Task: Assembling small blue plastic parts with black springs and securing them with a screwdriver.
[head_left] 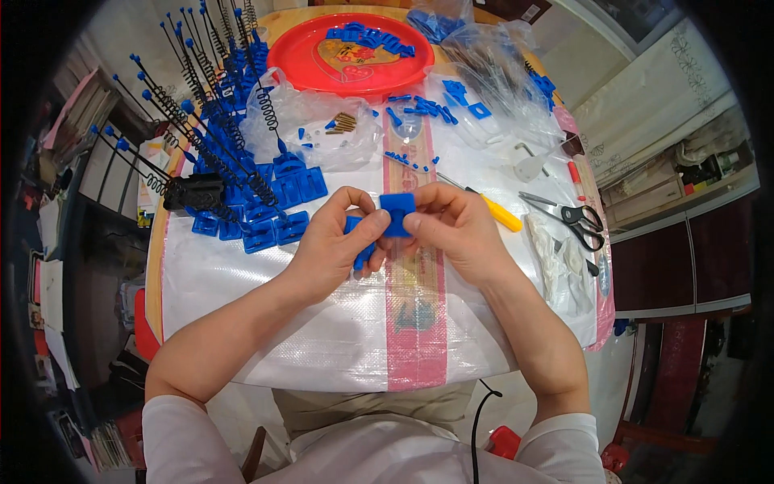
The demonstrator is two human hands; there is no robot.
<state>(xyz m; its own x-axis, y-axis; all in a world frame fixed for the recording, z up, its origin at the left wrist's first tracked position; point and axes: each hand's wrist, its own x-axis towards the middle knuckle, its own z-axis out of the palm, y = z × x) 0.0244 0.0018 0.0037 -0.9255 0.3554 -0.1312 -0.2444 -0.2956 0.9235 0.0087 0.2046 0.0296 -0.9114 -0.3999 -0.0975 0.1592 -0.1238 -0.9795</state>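
Over the middle of the table, both my hands meet on a small blue square plastic plate (397,211). My left hand (337,240) pinches its left edge between thumb and fingers. Another blue plastic piece (364,253) sits in the curled fingers of that same hand, partly hidden. My right hand (458,227) grips the plate's right side, thumb on its face and fingers behind. To the left stand several blue bases (292,228) with black coil springs (266,109) and blue-tipped rods rising from them.
A red round tray (282,60) with blue parts stands at the back. Plastic bags (330,149) hold brass-coloured pins (344,123); small blue parts (423,108) lie nearby. To the right are a yellow-handled screwdriver (501,214), black-handled scissors (582,226) and a crumpled bag (563,266).
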